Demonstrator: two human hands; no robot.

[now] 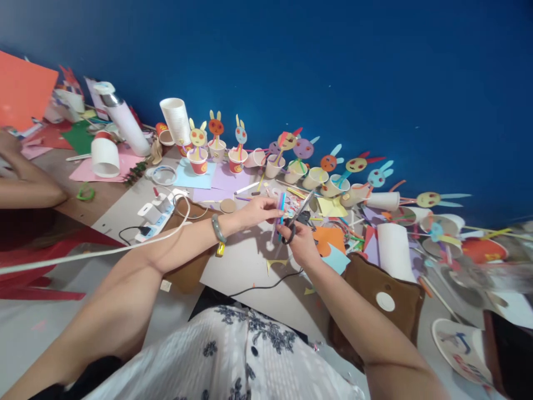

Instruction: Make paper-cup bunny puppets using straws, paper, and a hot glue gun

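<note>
My left hand [260,214] pinches thin blue and purple strips [282,201] upright over the table; whether they are paper or straws I cannot tell. In my right hand [303,245] are dark-handled scissors [306,202], their blades pointing up and away beside the strips. The two hands nearly meet at the strips' lower part. Behind them stands a row of paper cups [274,166] bearing paper rabbit heads on stems. Small scraps and coloured sticks lie around the hands, and a yellow paper scrap [332,206] is just beyond the right one.
At left are a power strip [155,223] with a white cable crossing my left arm, a thermos [127,125] and stacked cups [175,119]. Another person's arm [31,189] rests at the far left. A brown bag [366,283] lies right, below a white roll [395,253].
</note>
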